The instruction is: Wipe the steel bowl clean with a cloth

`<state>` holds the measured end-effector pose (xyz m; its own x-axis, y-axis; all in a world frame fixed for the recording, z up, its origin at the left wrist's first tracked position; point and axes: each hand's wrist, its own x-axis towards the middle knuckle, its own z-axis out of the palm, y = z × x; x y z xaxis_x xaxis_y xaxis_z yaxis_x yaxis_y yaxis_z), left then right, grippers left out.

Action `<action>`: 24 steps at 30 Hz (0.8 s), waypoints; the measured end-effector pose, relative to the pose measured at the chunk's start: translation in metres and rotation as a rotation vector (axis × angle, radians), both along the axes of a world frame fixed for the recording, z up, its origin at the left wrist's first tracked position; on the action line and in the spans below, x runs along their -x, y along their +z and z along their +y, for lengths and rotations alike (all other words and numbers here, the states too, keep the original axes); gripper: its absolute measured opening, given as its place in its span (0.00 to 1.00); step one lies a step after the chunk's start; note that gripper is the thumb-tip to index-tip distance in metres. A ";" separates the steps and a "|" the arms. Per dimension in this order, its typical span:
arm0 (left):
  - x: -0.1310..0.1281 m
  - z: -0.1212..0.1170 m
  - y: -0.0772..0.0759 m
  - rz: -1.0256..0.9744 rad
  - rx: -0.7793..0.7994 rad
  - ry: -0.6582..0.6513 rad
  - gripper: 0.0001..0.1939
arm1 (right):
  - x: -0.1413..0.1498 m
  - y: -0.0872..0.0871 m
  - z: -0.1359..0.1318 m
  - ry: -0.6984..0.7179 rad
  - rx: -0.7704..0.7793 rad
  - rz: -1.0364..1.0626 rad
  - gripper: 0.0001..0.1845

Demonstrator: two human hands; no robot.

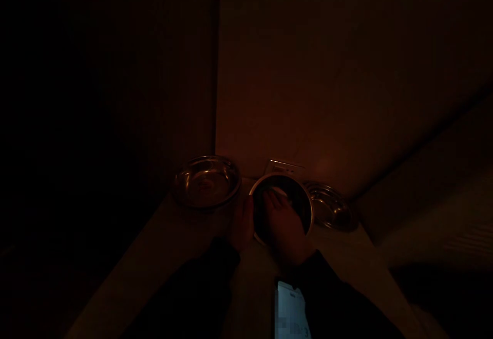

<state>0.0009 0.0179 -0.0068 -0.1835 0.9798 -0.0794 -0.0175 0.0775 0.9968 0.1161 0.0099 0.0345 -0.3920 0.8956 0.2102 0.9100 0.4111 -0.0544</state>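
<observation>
A deep round metal bowl (311, 210) stands on the table in very dim light. Against its left outer side rests my left hand (242, 225), steadying the rim, with its fingers only partly visible. My right hand (284, 222) reaches down inside the bowl, fingers together and pressed toward the far inner wall. Under and beyond those fingertips shows a small pale piece (279, 191), perhaps cloth or paper; the dark hides what it is. The bowl's bottom cannot be made out.
Left of the bowl sits a wide shallow metal dish (207, 203); a smaller ridged metal dish (331, 208) is at the right. A wall socket plate (285, 166) is behind. A lit phone (290, 311) lies near my right forearm. The table (154, 272) meets the wall.
</observation>
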 end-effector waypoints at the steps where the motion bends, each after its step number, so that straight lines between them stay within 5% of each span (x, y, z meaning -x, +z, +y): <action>1: 0.000 -0.001 0.001 0.007 -0.005 -0.001 0.21 | -0.002 0.000 0.002 -0.029 -0.012 0.005 0.25; 6: 0.000 -0.005 0.005 0.047 -0.020 -0.072 0.24 | -0.012 -0.005 0.009 -0.088 -0.048 0.049 0.24; 12: 0.002 -0.004 0.004 -0.018 -0.068 -0.083 0.26 | -0.011 -0.006 0.011 0.074 -0.004 0.087 0.22; 24: 0.002 0.001 -0.010 -0.013 -0.050 0.015 0.25 | -0.028 0.013 -0.030 0.235 0.274 0.109 0.17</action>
<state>-0.0015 0.0187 -0.0169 -0.1977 0.9797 -0.0326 -0.0313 0.0270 0.9991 0.1438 -0.0203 0.0479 -0.5823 0.8125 0.0274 0.7750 0.5650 -0.2831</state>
